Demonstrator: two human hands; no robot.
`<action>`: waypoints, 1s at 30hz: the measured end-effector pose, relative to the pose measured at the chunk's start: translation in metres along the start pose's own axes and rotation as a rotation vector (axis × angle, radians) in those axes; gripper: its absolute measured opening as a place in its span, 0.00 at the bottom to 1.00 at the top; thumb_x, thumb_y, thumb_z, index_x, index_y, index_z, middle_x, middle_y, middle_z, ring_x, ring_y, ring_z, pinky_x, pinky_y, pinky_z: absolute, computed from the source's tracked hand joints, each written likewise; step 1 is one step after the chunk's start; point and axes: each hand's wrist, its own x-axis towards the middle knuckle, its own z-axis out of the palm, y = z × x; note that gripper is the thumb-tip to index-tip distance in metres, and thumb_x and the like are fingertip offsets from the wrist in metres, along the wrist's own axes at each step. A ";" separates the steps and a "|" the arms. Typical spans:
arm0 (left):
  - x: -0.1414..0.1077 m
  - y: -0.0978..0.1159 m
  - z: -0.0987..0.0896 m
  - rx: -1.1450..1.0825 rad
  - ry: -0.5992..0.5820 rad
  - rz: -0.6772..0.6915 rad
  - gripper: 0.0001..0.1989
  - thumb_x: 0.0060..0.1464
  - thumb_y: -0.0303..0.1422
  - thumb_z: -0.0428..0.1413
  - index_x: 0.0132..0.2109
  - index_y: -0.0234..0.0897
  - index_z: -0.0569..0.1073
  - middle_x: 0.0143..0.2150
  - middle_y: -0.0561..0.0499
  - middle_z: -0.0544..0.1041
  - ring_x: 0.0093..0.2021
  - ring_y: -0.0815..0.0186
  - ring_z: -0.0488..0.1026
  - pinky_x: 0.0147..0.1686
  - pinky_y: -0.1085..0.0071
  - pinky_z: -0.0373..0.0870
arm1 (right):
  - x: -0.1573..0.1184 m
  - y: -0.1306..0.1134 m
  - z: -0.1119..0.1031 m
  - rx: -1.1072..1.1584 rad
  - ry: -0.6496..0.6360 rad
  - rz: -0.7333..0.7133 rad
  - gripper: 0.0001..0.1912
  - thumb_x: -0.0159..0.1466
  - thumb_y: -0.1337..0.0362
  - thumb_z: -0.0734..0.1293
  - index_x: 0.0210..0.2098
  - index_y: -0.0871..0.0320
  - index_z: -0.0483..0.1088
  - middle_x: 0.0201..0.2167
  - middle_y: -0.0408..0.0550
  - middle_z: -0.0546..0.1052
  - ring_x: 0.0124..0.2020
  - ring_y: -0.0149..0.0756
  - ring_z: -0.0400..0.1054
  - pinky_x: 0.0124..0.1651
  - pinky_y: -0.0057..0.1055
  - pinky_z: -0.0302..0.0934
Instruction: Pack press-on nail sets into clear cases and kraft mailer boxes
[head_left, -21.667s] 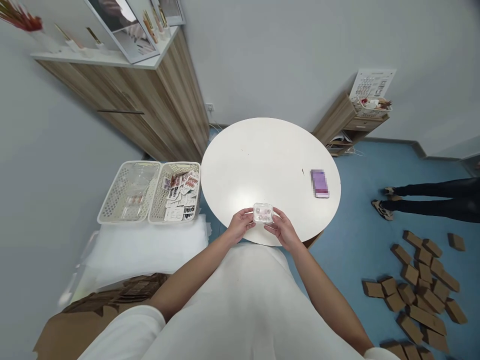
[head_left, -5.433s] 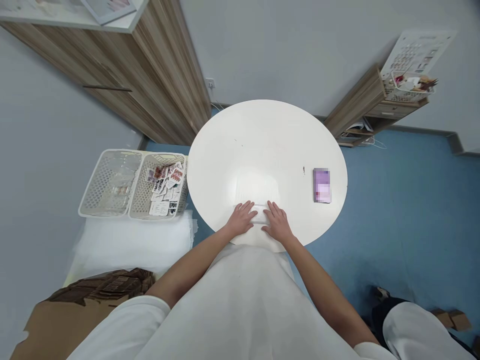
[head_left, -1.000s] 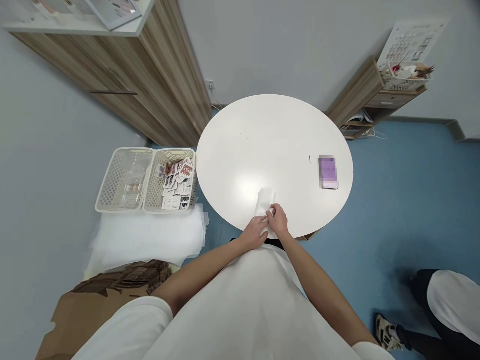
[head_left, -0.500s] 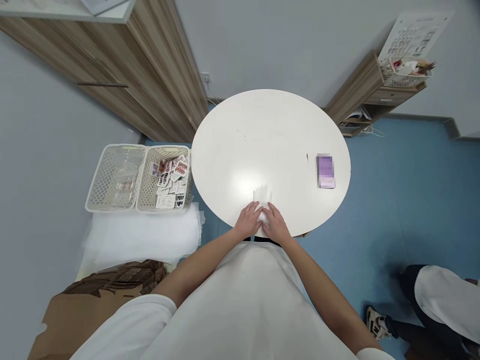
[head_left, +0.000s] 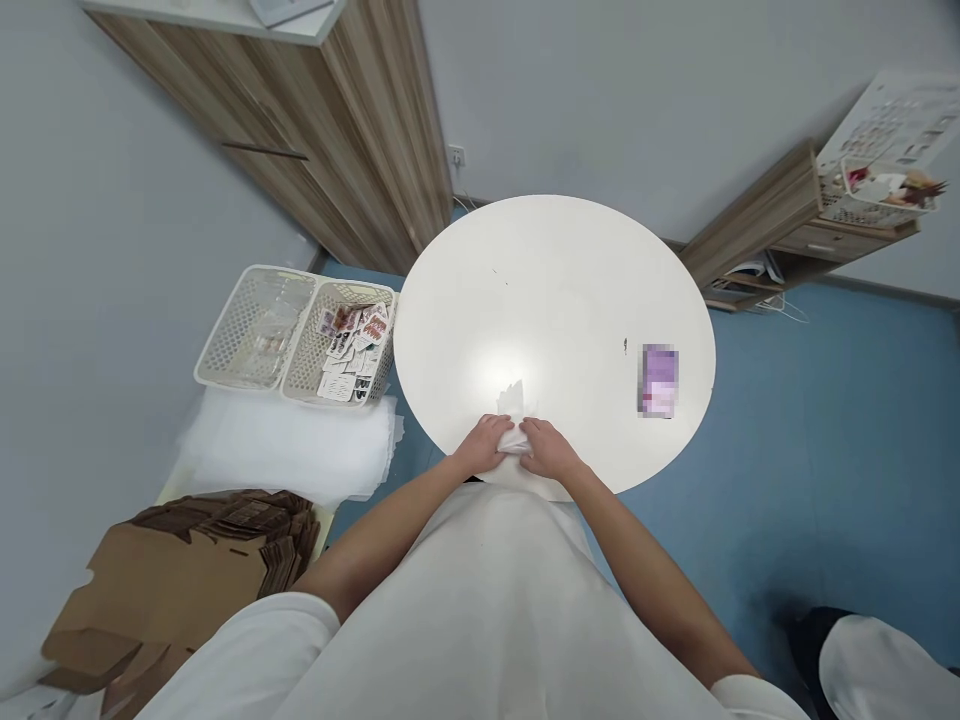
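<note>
A small folded bundle of thin white tissue paper [head_left: 514,438] lies near the front edge of the white oval table [head_left: 555,270], with a loose pointed end reaching away from me. My left hand [head_left: 482,446] grips its left side, fingers bent over the paper. On the right side my right hand [head_left: 550,449] is closed on it too, thumb toward me and fingers over the top. Whatever the paper may wrap is hidden. Farther right on the table is a purple and pink item [head_left: 659,381], blurred out.
Left of the table are a basket [head_left: 300,360] of printed cards and a basket [head_left: 229,345] with clear plastic pieces. Near them lie a stack of white sheets [head_left: 292,440] and flat brown cardboard boxes [head_left: 172,590]. Wooden cabinets [head_left: 375,110] stand behind. Another person [head_left: 877,660] is at lower right.
The view has shifted and tilted slightly. My hands have moved a little apart, and more of the folded paper bundle shows between them. The other person is less in view.
</note>
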 end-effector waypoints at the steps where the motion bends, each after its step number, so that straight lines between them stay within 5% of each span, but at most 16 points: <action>1: 0.003 0.000 -0.002 -0.034 0.013 -0.019 0.21 0.45 0.27 0.51 0.49 0.37 0.64 0.51 0.46 0.66 0.50 0.60 0.61 0.52 0.61 0.57 | 0.004 0.001 -0.005 0.015 -0.026 0.011 0.24 0.50 0.66 0.63 0.48 0.59 0.60 0.46 0.53 0.67 0.46 0.44 0.59 0.45 0.37 0.57; 5: 0.018 0.003 -0.010 -0.145 0.017 -0.158 0.10 0.50 0.34 0.49 0.41 0.39 0.67 0.43 0.49 0.69 0.45 0.61 0.65 0.47 0.63 0.61 | 0.024 0.010 -0.023 0.067 -0.080 -0.001 0.13 0.53 0.64 0.62 0.39 0.58 0.66 0.39 0.50 0.69 0.41 0.40 0.61 0.39 0.32 0.56; 9: 0.030 0.001 -0.012 -0.206 0.046 -0.366 0.11 0.50 0.40 0.49 0.36 0.37 0.66 0.40 0.47 0.67 0.42 0.61 0.65 0.40 0.66 0.65 | 0.048 0.020 -0.033 0.123 -0.102 0.034 0.08 0.55 0.62 0.60 0.31 0.58 0.66 0.37 0.51 0.67 0.38 0.38 0.62 0.37 0.30 0.56; 13: 0.034 -0.003 -0.005 -0.261 0.123 -0.488 0.12 0.51 0.39 0.49 0.39 0.37 0.64 0.35 0.50 0.67 0.33 0.66 0.66 0.32 0.69 0.65 | 0.064 0.027 -0.037 0.195 -0.097 0.112 0.11 0.55 0.63 0.59 0.38 0.58 0.64 0.35 0.49 0.68 0.34 0.36 0.63 0.33 0.29 0.57; 18: 0.037 0.000 0.011 -0.292 0.353 -0.650 0.22 0.49 0.35 0.52 0.51 0.38 0.57 0.38 0.49 0.67 0.33 0.68 0.67 0.34 0.68 0.65 | 0.068 0.029 -0.028 0.175 0.058 0.172 0.21 0.60 0.61 0.55 0.52 0.57 0.56 0.45 0.53 0.64 0.38 0.37 0.64 0.35 0.30 0.58; 22: 0.038 0.004 0.018 -0.255 0.481 -0.648 0.24 0.49 0.34 0.53 0.54 0.39 0.57 0.45 0.46 0.64 0.34 0.68 0.67 0.36 0.67 0.67 | 0.065 0.025 -0.015 0.171 0.195 0.252 0.22 0.61 0.61 0.55 0.55 0.55 0.52 0.47 0.53 0.60 0.37 0.37 0.64 0.33 0.31 0.59; 30: 0.038 0.010 0.013 -0.282 0.454 -0.649 0.20 0.50 0.33 0.51 0.52 0.39 0.63 0.42 0.47 0.66 0.35 0.67 0.67 0.38 0.66 0.68 | 0.039 0.026 -0.002 0.412 0.346 0.225 0.18 0.59 0.58 0.57 0.48 0.56 0.58 0.46 0.52 0.60 0.40 0.38 0.63 0.41 0.37 0.62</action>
